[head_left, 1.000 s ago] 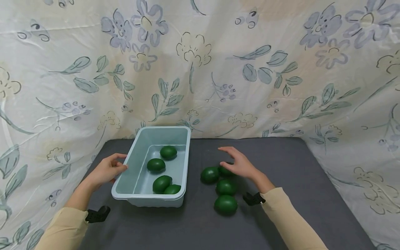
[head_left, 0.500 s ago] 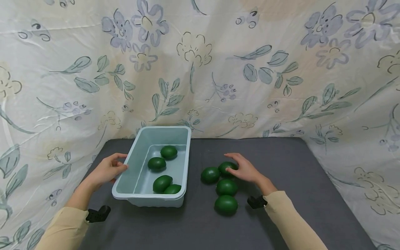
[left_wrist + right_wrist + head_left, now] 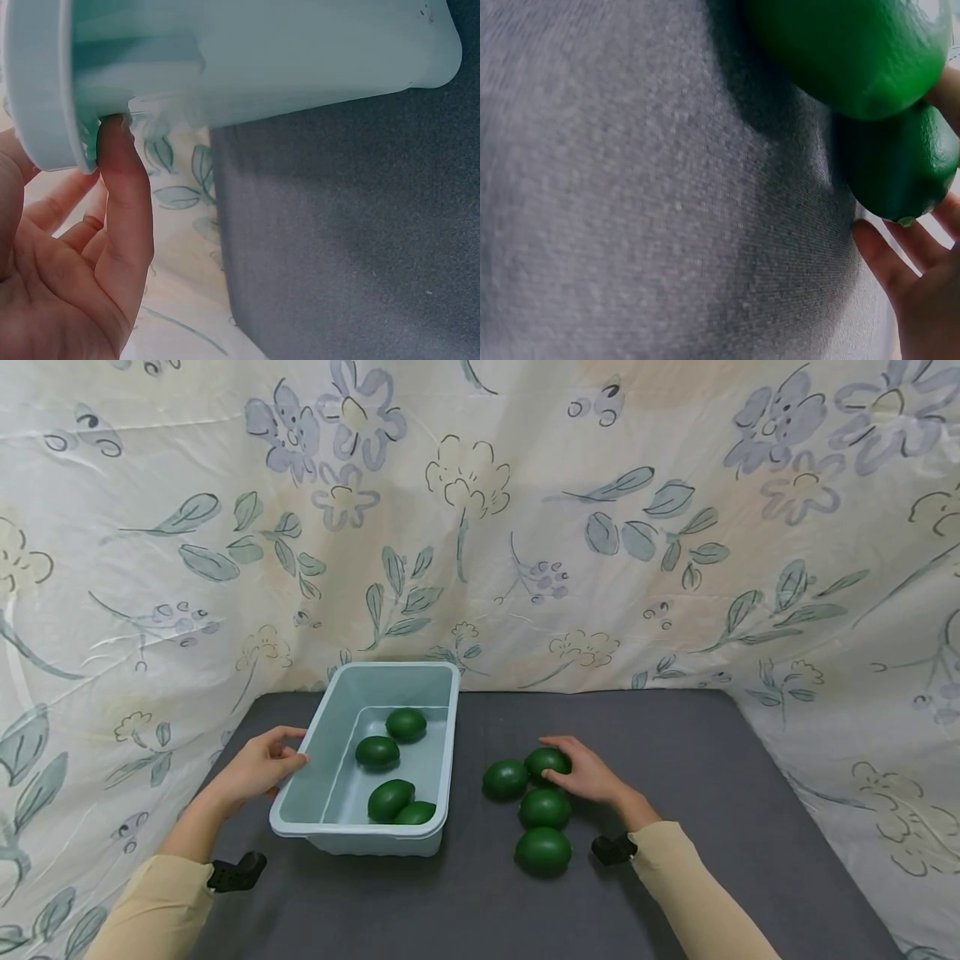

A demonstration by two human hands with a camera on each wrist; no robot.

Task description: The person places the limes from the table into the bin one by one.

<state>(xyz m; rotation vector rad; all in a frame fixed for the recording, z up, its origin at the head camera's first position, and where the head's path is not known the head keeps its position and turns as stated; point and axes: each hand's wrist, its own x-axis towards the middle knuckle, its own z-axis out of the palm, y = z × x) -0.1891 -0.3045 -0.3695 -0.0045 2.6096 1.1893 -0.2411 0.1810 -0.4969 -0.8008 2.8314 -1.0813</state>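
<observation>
At eight o'clock, tub [image 3: 356, 831] has four limes [image 3: 377, 752], left fingers [image 3: 285, 734] curled on it; five o'clock, four loose limes [image 3: 544, 810] remaining, right fingers [image 3: 562, 742] part-spread round one, grip unclear.

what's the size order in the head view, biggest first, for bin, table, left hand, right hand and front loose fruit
1. Table
2. Bin
3. Left hand, right hand: too alike to rank
4. Front loose fruit

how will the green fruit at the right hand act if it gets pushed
The green fruit would probably roll, given its rounded sides, though the neighbouring fruit on its left might check it that way. Its glossy skin could prove slippery.
</observation>
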